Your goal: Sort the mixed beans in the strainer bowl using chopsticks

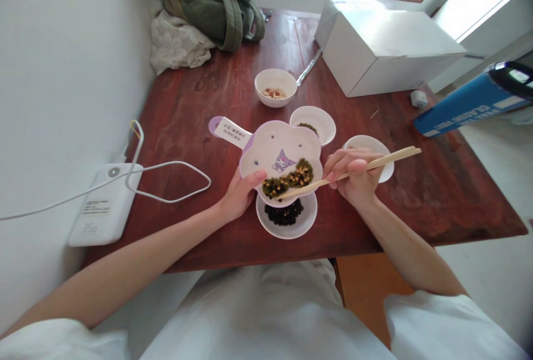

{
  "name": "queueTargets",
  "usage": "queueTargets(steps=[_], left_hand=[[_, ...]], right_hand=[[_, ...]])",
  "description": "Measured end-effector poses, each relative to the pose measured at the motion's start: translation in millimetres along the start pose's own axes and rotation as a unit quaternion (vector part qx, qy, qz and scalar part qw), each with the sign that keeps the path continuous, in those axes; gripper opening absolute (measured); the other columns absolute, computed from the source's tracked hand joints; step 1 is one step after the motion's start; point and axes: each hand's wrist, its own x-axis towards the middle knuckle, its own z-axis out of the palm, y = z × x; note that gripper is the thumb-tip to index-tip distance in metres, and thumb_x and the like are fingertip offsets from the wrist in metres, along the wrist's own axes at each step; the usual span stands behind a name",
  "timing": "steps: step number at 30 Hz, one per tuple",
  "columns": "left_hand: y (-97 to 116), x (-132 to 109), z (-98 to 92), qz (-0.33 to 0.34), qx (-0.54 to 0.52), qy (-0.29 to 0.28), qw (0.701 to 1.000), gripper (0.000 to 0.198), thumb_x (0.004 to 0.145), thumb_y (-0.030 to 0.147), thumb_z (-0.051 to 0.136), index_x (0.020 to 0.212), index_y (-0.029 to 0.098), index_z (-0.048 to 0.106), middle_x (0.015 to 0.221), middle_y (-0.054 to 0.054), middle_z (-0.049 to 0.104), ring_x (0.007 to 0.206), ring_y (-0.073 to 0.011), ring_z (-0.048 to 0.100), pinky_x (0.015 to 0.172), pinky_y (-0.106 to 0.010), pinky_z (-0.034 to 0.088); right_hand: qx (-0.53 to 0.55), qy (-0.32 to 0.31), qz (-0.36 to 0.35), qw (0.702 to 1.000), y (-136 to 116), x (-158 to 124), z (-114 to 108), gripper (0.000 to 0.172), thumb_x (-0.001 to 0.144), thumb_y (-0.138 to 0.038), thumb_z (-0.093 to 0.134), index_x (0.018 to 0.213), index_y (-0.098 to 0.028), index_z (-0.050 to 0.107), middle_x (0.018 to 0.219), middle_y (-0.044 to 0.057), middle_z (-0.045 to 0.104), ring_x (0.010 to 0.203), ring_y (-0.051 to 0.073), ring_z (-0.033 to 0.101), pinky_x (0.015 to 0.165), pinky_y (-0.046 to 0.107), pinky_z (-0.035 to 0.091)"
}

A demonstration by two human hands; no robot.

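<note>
My left hand (240, 196) grips the near-left rim of the purple flower-shaped dish (266, 143), thumb on top and fingers beneath, holding it tilted just above a white saucer (266, 226) of black beans (285, 214); my right hand (353, 174) pinches a pair of chopsticks (375, 163) between thumb and curled fingers, their tips reaching left into the mixed green and dark beans (289, 177) gathered at the dish's low edge, between my two hands; a white bowl (366, 142) sits just behind my right hand; beyond both hands stand a small white dish (320, 121) and a bowl of nuts (266, 96); a white device (104, 204) lies well left of my left hand.
</note>
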Motion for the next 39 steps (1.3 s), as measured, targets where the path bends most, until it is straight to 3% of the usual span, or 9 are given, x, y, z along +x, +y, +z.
queueTargets(steps=[7,10,16,20,30,39], left_hand=[[-2.1,0.4,-1.8,-0.005,-0.005,0.001,1.0,0.091,0.082,0.068,0.102,0.157,0.022,0.08,0.141,-0.015,0.093,0.15,-0.0521,0.078,0.134,-0.067,0.059],[-1.2,0.7,-0.8,-0.008,-0.005,0.002,1.0,0.093,0.081,0.069,0.102,0.158,0.022,0.08,0.139,-0.015,0.093,0.15,-0.0526,0.078,0.133,-0.068,0.06],[0.6,-0.5,0.2,-0.004,-0.004,-0.005,1.0,0.091,0.083,0.068,0.101,0.159,0.023,0.08,0.141,-0.015,0.092,0.153,-0.0533,0.076,0.133,-0.069,0.059],[-0.3,-0.5,0.0,-0.004,-0.002,0.0,1.0,0.091,0.081,0.069,0.102,0.157,0.023,0.08,0.14,-0.014,0.093,0.153,-0.0525,0.076,0.134,-0.068,0.059],[-1.0,0.4,-0.7,-0.001,-0.004,-0.013,1.0,0.09,0.083,0.069,0.101,0.158,0.023,0.08,0.135,-0.015,0.094,0.148,-0.0521,0.079,0.13,-0.068,0.063],[0.6,0.7,1.7,0.009,0.0,-0.002,1.0,0.092,0.084,0.067,0.101,0.161,0.023,0.077,0.131,-0.014,0.095,0.151,-0.052,0.078,0.135,-0.069,0.059]], right_hand=[[0.054,0.062,0.017,0.997,1.6,7.8,6.6,0.077,0.111,-0.071,0.077,0.052,-0.021,0.076,0.046,0.001,0.062,0.028,0.007,0.045,0.028,0.022,0.023],[0.049,0.083,0.02,0.995,2.2,7.6,6.1,0.073,0.11,-0.069,0.08,0.054,-0.022,0.078,0.048,0.001,0.064,0.031,0.007,0.046,0.028,0.022,0.023],[0.0,0.028,0.013,1.0,0.2,1.8,-1.6,0.067,0.108,-0.071,0.082,0.061,-0.022,0.083,0.058,0.005,0.076,0.04,0.011,0.057,0.036,0.025,0.038],[-0.004,0.009,0.017,1.0,-0.7,1.8,-1.8,0.07,0.108,-0.073,0.081,0.059,-0.022,0.082,0.058,0.005,0.076,0.038,0.011,0.056,0.036,0.026,0.038],[0.006,0.029,0.017,0.999,3.3,4.0,0.1,0.073,0.107,-0.074,0.08,0.056,-0.022,0.08,0.051,0.003,0.069,0.036,0.01,0.051,0.035,0.025,0.035],[0.01,0.004,0.023,1.0,0.9,4.1,-0.3,0.073,0.108,-0.075,0.079,0.057,-0.023,0.081,0.056,0.004,0.075,0.036,0.01,0.053,0.035,0.025,0.036]])
